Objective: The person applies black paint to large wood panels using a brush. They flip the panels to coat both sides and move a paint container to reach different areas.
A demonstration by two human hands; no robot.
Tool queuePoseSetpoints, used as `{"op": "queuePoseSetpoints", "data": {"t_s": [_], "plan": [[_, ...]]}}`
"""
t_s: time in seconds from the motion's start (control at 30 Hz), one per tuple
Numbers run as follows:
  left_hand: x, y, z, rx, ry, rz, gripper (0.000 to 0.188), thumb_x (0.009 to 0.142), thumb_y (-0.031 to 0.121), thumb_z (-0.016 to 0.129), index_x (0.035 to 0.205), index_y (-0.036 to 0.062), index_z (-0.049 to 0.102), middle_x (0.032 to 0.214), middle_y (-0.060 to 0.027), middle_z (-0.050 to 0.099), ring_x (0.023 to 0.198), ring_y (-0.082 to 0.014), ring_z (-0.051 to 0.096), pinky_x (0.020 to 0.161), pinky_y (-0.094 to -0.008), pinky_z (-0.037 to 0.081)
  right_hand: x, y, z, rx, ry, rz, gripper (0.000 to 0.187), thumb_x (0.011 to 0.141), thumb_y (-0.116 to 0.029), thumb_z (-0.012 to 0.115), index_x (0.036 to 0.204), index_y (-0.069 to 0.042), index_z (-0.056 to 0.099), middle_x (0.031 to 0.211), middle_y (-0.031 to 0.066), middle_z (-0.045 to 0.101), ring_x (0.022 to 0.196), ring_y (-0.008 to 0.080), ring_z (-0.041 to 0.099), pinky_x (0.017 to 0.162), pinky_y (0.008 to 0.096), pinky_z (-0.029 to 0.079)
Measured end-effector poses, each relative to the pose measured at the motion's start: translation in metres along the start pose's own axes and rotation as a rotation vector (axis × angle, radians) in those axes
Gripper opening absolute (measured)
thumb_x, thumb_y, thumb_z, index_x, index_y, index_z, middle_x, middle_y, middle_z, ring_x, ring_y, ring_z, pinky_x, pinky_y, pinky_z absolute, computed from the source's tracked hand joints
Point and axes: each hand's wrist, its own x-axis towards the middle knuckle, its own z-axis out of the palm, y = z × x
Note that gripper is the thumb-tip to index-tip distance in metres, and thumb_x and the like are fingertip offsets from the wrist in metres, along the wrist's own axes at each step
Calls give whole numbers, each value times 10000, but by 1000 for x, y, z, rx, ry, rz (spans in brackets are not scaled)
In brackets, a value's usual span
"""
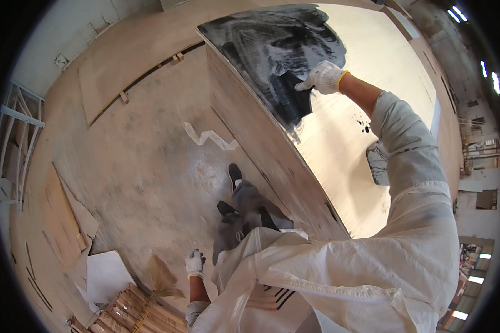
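My right hand [323,77], in a white knit glove with a yellow cuff, grips a wide black scraper [292,99]. The scraper's flat blade lies against the top of a raised stack of wooden panels [350,191]. Around and beyond it, a wet-looking black coating [261,41] covers the far left part of the top panel in streaks. Bare pale wood shows to the right of the hand. My left hand [195,262], gloved with dark-stained fingertips, hangs low by my side, fingers loosely curled and apart, and nothing visible in it.
A dark-smeared patch or container [378,164], partly behind my right arm, and black spots [364,125] mark the panel. White strip [210,136] lies on the floor beside the stack. Bundled brown packs [133,311], a white sheet [108,273] and boards [61,216] lie left; a metal rack [22,119] stands beyond.
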Motion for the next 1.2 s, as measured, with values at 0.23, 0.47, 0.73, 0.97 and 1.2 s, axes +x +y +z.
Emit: {"op": "queuePoseSetpoints", "data": {"t_s": [0.23, 0.47, 0.73, 0.97, 1.2], "plan": [[-9, -44, -1, -81, 38, -89, 259, 1033, 233, 584, 1216, 62, 651, 876, -98, 716, 582, -198, 651, 502, -323, 509, -102, -74, 27, -138, -141, -214, 641, 971, -30, 552, 1412, -490, 628, 1048, 37, 751, 924, 287, 724, 928, 420, 574], [-33, -69, 15, -38, 12, -37, 265, 1033, 246, 600, 1215, 62, 654, 910, -97, 729, 618, -192, 667, 522, -325, 520, -52, -57, 13, -129, 84, -196, 532, 1021, -105, 543, 1362, -493, 669, 962, 93, 757, 827, 296, 731, 798, 406, 590], [-82, -118, 31, -178, 137, -27, 216, 1011, 218, 623, 1141, 48, 653, 851, -118, 711, 583, -218, 667, 492, -337, 531, -151, -88, 58, -181, -121, -295, 474, 1065, -193, 483, 1416, -478, 627, 1000, 161, 753, 939, 360, 735, 886, 447, 579], [-124, -184, 56, -156, 64, -114, 230, 1019, 227, 623, 1164, 54, 662, 883, -113, 726, 601, -215, 684, 502, -332, 521, -155, -66, 69, -19, 30, -124, 294, 1076, -410, 527, 1282, -433, 735, 1061, 119, 769, 919, 362, 738, 841, 439, 578], [-137, -209, 42, -197, 131, -107, 256, 1000, 241, 632, 1180, 59, 652, 904, -144, 734, 605, -259, 705, 489, -369, 550, -205, -111, 70, -181, -117, -253, 524, 1090, -160, 481, 1513, -466, 528, 927, 84, 747, 885, 253, 754, 846, 406, 596]]}}
